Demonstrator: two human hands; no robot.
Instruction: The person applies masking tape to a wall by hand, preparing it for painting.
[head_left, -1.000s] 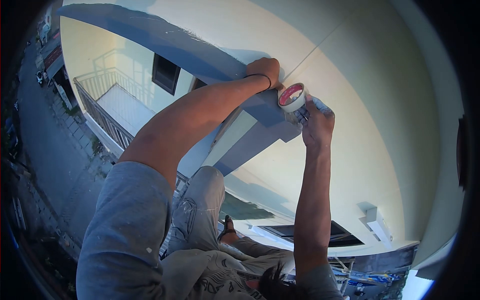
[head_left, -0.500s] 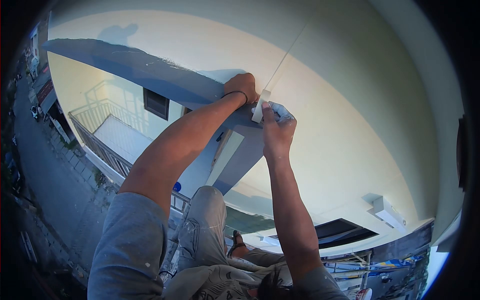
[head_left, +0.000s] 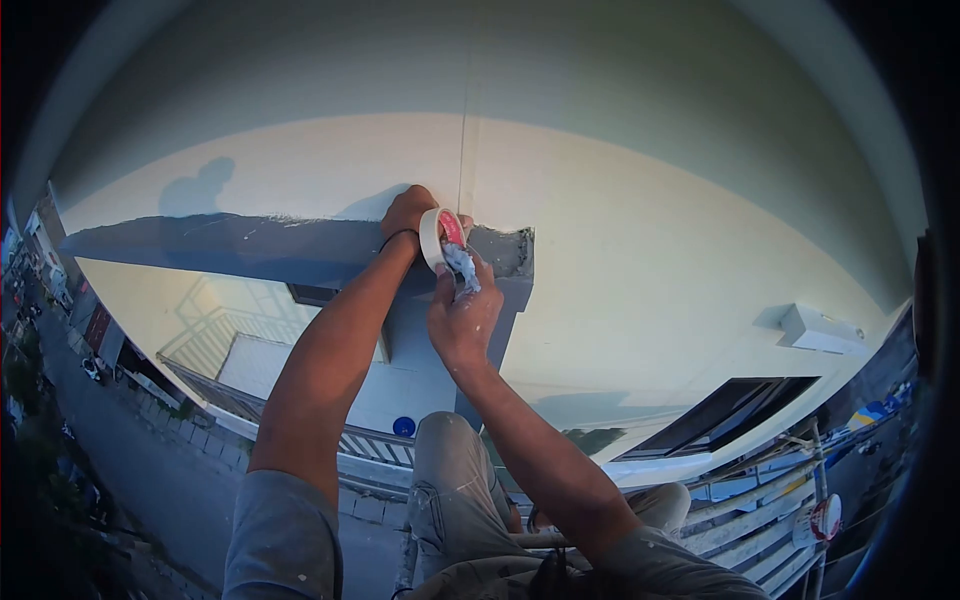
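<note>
My right hand (head_left: 462, 315), smeared with pale paint, holds a white roll of masking tape (head_left: 436, 238) with a red core, raised against the top of a blue-grey ledge (head_left: 250, 250) on a cream wall (head_left: 640, 220). My left hand (head_left: 408, 212), a dark band around its wrist, rests on the ledge's upper edge just left of the roll, fingers pressed to the wall where a thin vertical joint line (head_left: 462, 160) runs up. The tape roll stands on edge between both hands.
I am high above a street (head_left: 110, 450). Below are my paint-spattered grey trousers (head_left: 455, 490), a balcony railing (head_left: 300, 425), a dark window (head_left: 720, 415) and a white wall box (head_left: 820, 330).
The view has swung up and left along the wall. My right hand brought the tape roll from right of the ledge corner onto its top, beside my left hand, which stayed on the ledge.
</note>
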